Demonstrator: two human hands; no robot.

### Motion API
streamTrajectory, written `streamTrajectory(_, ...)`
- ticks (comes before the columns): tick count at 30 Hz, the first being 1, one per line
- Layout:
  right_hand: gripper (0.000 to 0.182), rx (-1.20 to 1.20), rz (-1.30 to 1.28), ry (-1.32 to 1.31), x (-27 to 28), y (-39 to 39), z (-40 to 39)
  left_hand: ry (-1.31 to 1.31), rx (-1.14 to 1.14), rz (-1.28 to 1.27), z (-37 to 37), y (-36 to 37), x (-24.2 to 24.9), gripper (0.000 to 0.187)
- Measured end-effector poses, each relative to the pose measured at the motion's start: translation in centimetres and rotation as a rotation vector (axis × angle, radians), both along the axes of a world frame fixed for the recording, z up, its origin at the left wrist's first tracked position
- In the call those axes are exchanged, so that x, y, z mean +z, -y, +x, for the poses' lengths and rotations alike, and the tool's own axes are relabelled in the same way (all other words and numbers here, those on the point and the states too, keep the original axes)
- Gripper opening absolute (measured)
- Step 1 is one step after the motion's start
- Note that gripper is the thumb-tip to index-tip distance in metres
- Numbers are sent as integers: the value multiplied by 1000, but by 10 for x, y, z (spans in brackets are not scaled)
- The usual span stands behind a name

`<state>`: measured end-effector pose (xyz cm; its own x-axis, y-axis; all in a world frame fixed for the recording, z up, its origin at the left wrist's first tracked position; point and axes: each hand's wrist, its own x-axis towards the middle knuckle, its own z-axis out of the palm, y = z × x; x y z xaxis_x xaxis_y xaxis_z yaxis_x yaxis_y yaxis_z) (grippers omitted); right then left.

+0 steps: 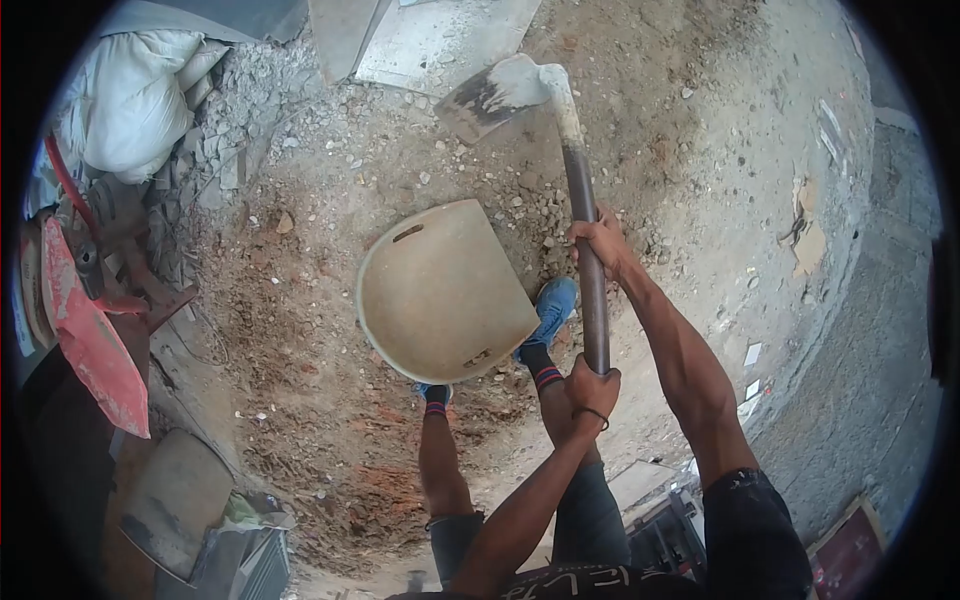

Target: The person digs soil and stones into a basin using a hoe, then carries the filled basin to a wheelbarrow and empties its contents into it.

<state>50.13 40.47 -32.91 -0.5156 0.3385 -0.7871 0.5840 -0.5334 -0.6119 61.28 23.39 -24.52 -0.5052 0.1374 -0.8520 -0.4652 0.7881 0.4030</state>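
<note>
I hold a long-handled hoe [592, 300] with both hands. My left hand [592, 388] is closed around the butt end of its dark handle, near my legs. Farther up the shaft, my right hand [603, 243] is wrapped around it. The broad metal blade, smeared with pale dirt, is at the far end, beside the light boards. In front of my feet, left of the handle, lies a tan D-shaped carrying pan [445, 285] with slot handles. Nothing shows inside it. Its near edge hides part of my blue shoes [556, 305].
Loose soil and rubble [300, 330] surround the pan. White sacks [140, 100] and a red metal piece [90, 330] are at left. Another worn pan [180, 500] lies lower left. Light boards [430, 40] lie at the top, and torn cardboard [808, 240] at right.
</note>
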Motion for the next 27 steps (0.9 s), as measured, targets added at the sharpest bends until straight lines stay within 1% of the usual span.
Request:
streamTrajectory(1,51,6,-12,3,-11,0,-12,-72,78,-20,4,-10,-10,33)
streamTrajectory(2,50,53,-30,1,-23,2,-22,-63,80,-35,6,-19,-23,33)
streamTrajectory(4,49,106,-69,16,-48,11,-22,-11,239,-82,14,-33,-47,37)
streamTrajectory(5,52,164,-58,37,-59,13,-22,133,275,-97,23,-36,-66,39)
streamTrajectory(6,54,223,-46,58,-70,14,-18,139,280,-103,29,-40,-68,39)
streamTrajectory(7,53,218,-74,126,-77,13,-7,144,259,-121,37,-41,-67,40)
streamTrajectory(8,53,227,-79,133,-79,12,7,152,239,-140,46,-40,-63,41)
streamTrajectory(9,55,213,-64,187,-77,11,23,289,272,-133,68,-34,-70,41)
streamTrajectory(10,57,200,-42,241,-72,7,41,300,282,-131,79,-33,-58,41)
streamTrajectory(12,54,118,-35,286,-57,-3,78,444,199,-93,93,-33,-36,44)
streamTrajectory(14,48,119,15,374,-49,-18,120,344,175,-9,139,-39,-25,22)
streamTrajectory(16,43,124,57,385,-24,-31,153,582,270,18,123,-56,27,21)
streamTrajectory(19,42,102,102,424,10,-39,180,778,346,164,142,-53,50,22)
streamTrajectory(20,42,100,103,422,15,-43,180,822,358,212,148,-50,53,27)
streamTrajectory(22,41,-23,59,411,36,-44,182,858,352,392,150,-38,53,40)
streamTrajectory(23,40,-76,98,393,39,-46,186,822,308,432,144,-26,50,52)
streamTrajectory(24,40,-101,97,390,43,-50,186,781,267,475,116,-14,44,64)
streamTrajectory(25,40,-123,128,399,49,-57,181,893,467,449,94,7,29,76)
streamTrajectory(26,40,-147,159,408,55,-63,177,827,535,412,65,34,7,69)
streamTrajectory(27,39,-133,218,422,59,-71,173,631,611,394,41,68,-19,66)
